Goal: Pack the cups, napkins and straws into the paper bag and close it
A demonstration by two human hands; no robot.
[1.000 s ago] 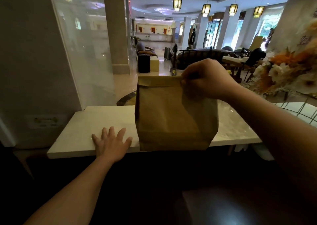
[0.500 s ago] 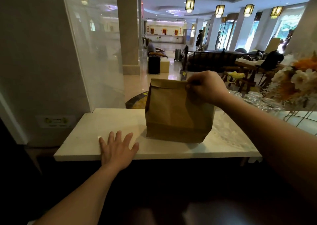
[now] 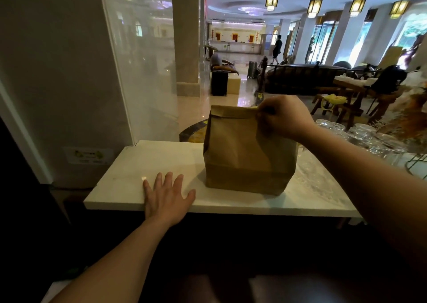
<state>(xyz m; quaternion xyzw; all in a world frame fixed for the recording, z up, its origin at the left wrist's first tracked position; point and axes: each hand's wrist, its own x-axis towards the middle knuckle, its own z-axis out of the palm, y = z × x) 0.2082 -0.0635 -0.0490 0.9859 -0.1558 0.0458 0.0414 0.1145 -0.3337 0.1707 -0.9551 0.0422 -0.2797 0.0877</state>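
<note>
A brown paper bag (image 3: 240,155) stands upright on the white marble counter (image 3: 161,162), its top folded over and closed. My right hand (image 3: 283,115) pinches the folded top edge at its right end. My left hand (image 3: 167,196) lies flat and open on the counter's front edge, left of the bag and apart from it. Cups, napkins and straws are hidden from sight.
Upturned clear glasses (image 3: 360,134) stand on the counter behind my right forearm, with a dried flower arrangement (image 3: 406,115) at the far right. A glass partition (image 3: 138,72) rises at the left. Beyond lies a lobby with sofas, tables and a person walking.
The bag, held by my right hand, has gone from hanging over the counter's front edge to standing farther back on the counter. My left hand stays flat on the counter.
</note>
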